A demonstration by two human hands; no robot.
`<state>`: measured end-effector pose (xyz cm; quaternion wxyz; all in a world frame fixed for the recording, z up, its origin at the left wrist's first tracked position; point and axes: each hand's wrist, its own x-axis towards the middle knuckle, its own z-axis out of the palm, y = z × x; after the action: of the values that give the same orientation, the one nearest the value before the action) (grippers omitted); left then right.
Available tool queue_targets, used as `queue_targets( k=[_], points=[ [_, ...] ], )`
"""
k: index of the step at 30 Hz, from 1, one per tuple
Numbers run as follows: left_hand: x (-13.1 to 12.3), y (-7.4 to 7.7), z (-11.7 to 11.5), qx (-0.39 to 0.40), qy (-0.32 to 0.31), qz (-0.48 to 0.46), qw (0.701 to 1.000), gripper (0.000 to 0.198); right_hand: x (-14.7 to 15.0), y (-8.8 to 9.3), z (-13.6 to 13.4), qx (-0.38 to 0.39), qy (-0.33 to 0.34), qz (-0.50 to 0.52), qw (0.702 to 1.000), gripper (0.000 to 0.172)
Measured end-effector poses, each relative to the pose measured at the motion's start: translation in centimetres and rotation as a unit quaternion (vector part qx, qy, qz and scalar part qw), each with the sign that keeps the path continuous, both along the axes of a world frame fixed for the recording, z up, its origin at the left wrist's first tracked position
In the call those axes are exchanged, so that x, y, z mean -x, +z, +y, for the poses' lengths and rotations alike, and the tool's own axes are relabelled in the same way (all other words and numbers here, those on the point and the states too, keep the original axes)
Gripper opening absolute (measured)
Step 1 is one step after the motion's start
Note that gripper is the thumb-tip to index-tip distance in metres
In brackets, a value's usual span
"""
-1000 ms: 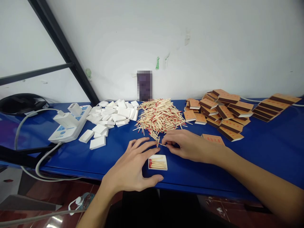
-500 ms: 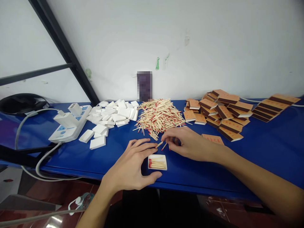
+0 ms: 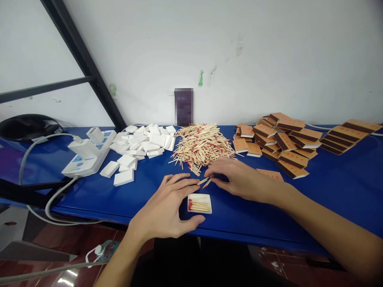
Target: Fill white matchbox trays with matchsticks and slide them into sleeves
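My left hand (image 3: 170, 205) rests on the blue table with fingers stretched and thumb apart, curving round the left side of a small white matchbox tray (image 3: 210, 198). Inside that tray, several red-tipped matches lie side by side with heads to the left. Just beyond it, my right hand (image 3: 236, 179) is closed in a pinch on a couple of loose matches (image 3: 206, 183). Their near ends lie close to my left fingertips; whether those touch them I cannot tell. Behind my hands rises a big heap of matches (image 3: 203, 145).
White tray pieces (image 3: 140, 143) are piled left of the heap. Orange-brown matchbox sleeves (image 3: 284, 139) are stacked to the right, one lying partly behind my right forearm. A power strip (image 3: 89, 159) with plugs and cables sits at left, near a black metal frame (image 3: 80, 56).
My right fingers have shifted slightly and drawn the loose matches closer together, turning one. My left hand keeps its pose beside the tray. The whole view has moved a little.
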<state>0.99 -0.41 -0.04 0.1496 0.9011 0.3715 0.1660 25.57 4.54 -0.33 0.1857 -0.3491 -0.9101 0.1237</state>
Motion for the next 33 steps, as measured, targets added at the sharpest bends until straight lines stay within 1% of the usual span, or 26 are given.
queue_targets(
  k=[5, 11, 14, 15, 17, 18, 20, 22, 24, 27, 30, 33],
  points=[
    [-0.1, 0.1, -0.1, 0.006, 0.000, -0.003, 1.000, 0.063, 0.1, 0.3, -0.1, 0.002, -0.003, 0.008, 1.000, 0.017],
    [-0.1, 0.3, -0.1, 0.013, -0.009, 0.005, 1.000, 0.062, 0.8, -0.2, -0.5, 0.011, -0.001, 0.017, 1.000, 0.012],
    [-0.1, 0.3, 0.0, 0.010, -0.008, 0.017, 1.000, 0.058, 0.7, 0.1, -0.5, -0.009, -0.002, 0.031, 0.999, 0.011],
    [-0.1, 0.3, 0.0, 0.008, -0.007, 0.019, 1.000, 0.057, 0.5, 0.4, -0.4, -0.022, -0.015, 0.033, 0.999, 0.011],
    [-0.1, 0.3, 0.0, 0.005, -0.007, 0.019, 1.000, 0.055, -0.5, 1.3, -0.1, -0.051, -0.071, 0.020, 0.996, 0.011],
    [-0.1, 0.3, -0.1, 0.005, -0.007, 0.017, 1.000, 0.055, -1.1, 1.8, 0.0, -0.060, -0.103, -0.010, 0.993, 0.010],
    [-0.1, 0.3, -0.1, 0.007, -0.008, 0.013, 1.000, 0.057, -2.3, 2.6, 0.3, -0.060, -0.166, -0.104, 0.979, 0.006],
    [-0.1, 0.2, -0.1, 0.008, -0.009, 0.009, 1.000, 0.058, -3.2, 3.0, 0.4, -0.049, -0.196, -0.160, 0.966, 0.006],
    [-0.1, 0.2, -0.1, 0.008, -0.009, 0.008, 1.000, 0.059, -3.7, 3.0, 0.4, -0.035, -0.190, -0.173, 0.966, 0.006],
    [-0.1, 0.2, -0.1, 0.010, -0.009, 0.003, 1.000, 0.058, -3.7, 2.4, 0.3, -0.016, -0.164, -0.161, 0.973, 0.008],
    [-0.1, 0.1, -0.1, 0.013, -0.011, 0.001, 1.000, 0.058, -3.5, 1.9, 0.3, -0.015, -0.157, -0.154, 0.975, 0.011],
    [-0.1, 0.1, 0.0, 0.010, -0.013, 0.003, 1.000, 0.055, -3.0, 1.9, 0.2, -0.023, -0.149, -0.151, 0.977, 0.013]
  ],
)
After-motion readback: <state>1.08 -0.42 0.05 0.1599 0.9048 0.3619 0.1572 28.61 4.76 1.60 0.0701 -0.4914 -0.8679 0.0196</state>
